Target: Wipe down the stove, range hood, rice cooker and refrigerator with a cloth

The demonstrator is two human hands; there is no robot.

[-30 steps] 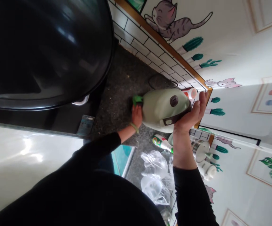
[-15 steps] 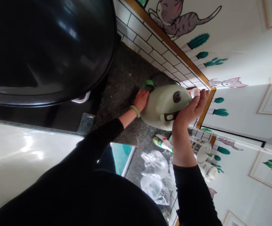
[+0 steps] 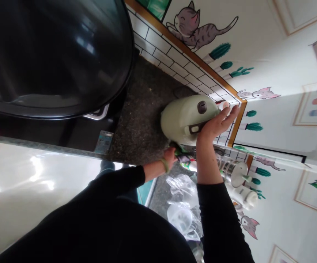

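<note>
A pale green plastic jug (image 3: 181,118) with a dark round cap and a dark handle lies tilted over my right hand (image 3: 215,126), which supports it on the palm with the fingers spread. My left hand (image 3: 169,157), wearing a pale green bangle, has moved off the jug. It grips a green scrubbing pad (image 3: 178,150), partly hidden by the fingers, and sits right beside a white-and-green bottle (image 3: 188,165) lying on its side below the jug.
A glossy black domed appliance (image 3: 51,54) fills the upper left, above a dark speckled counter (image 3: 139,120). Clear plastic bags (image 3: 181,204), a steel canister (image 3: 235,171) and a white bottle (image 3: 243,196) stand nearby. White tiles and a cartoon-painted wall (image 3: 268,65) border the counter.
My left hand has left the jug's end and moved down toward the bottle, carrying the green pad. The jug has turned slightly in my right hand.
</note>
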